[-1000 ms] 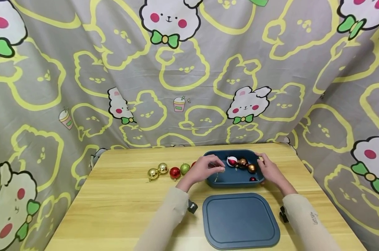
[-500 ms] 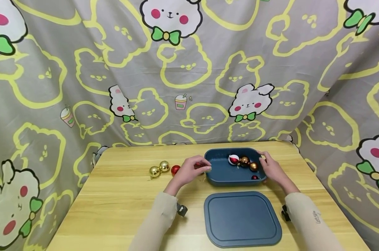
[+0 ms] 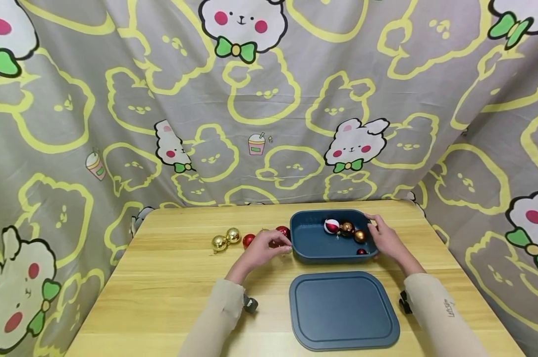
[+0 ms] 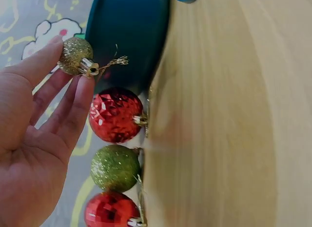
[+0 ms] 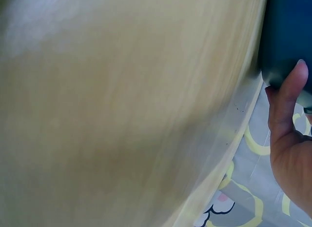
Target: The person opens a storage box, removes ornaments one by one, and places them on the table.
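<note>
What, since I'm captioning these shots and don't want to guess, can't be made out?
Head view: most of the green ball, behind the left hand.
Head view: the underside of the small red ball, behind the box's near wall.
Head view: sleeve lettering, too small to read surely.
Left wrist view: part of the end red ball, cut by the bottom edge.

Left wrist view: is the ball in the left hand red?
No, the left hand holds a glittery gold ball between thumb and fingers.
</note>
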The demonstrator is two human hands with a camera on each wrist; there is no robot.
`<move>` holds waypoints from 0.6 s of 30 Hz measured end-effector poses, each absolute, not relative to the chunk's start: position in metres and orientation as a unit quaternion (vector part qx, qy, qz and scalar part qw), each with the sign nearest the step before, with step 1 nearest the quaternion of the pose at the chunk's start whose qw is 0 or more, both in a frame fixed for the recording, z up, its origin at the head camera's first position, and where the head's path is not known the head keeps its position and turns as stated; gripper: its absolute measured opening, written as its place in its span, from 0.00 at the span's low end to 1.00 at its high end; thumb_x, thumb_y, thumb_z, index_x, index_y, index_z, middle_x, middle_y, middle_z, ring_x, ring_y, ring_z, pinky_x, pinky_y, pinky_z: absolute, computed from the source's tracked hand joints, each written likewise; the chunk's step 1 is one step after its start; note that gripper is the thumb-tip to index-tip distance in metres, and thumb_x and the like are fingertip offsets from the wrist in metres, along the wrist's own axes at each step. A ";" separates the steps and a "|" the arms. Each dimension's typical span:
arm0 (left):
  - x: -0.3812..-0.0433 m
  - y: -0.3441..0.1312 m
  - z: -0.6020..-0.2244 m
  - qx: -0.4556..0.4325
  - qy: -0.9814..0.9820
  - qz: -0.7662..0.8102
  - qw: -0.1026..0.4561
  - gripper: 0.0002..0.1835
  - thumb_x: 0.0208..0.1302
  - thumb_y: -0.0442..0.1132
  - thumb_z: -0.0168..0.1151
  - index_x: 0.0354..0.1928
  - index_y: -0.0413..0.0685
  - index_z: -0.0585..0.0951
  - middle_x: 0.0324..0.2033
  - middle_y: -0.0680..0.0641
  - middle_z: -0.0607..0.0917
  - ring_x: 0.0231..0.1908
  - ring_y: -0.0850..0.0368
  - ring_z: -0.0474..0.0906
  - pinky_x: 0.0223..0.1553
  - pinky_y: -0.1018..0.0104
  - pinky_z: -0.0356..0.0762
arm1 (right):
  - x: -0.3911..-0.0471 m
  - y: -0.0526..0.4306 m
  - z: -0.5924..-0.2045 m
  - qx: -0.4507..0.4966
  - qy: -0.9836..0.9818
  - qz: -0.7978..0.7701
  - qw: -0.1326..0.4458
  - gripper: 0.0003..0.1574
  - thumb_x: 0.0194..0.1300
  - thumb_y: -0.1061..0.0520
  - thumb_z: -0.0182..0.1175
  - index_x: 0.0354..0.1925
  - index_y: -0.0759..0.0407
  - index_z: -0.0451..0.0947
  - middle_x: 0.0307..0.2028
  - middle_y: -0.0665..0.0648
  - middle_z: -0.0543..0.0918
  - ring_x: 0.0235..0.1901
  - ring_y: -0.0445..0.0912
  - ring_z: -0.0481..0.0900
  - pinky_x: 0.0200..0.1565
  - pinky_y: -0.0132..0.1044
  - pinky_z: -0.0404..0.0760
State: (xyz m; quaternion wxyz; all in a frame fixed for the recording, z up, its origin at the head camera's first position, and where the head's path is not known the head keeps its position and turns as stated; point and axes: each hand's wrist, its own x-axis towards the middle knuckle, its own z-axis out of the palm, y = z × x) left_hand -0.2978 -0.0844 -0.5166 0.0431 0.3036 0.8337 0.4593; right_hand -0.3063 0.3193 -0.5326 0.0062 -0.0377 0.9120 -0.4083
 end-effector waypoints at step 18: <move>-0.298 -0.087 -0.531 0.313 0.864 0.387 0.079 0.05 0.69 0.39 0.70 0.44 0.48 0.88 0.40 0.54 0.88 0.42 0.64 0.83 0.48 0.70 0.83 | -0.306 0.321 -0.532 -0.042 0.910 -0.413 0.011 0.31 0.86 0.48 0.36 0.79 0.57 0.54 0.43 0.74 0.78 0.18 0.51 0.80 0.20 0.45 0.84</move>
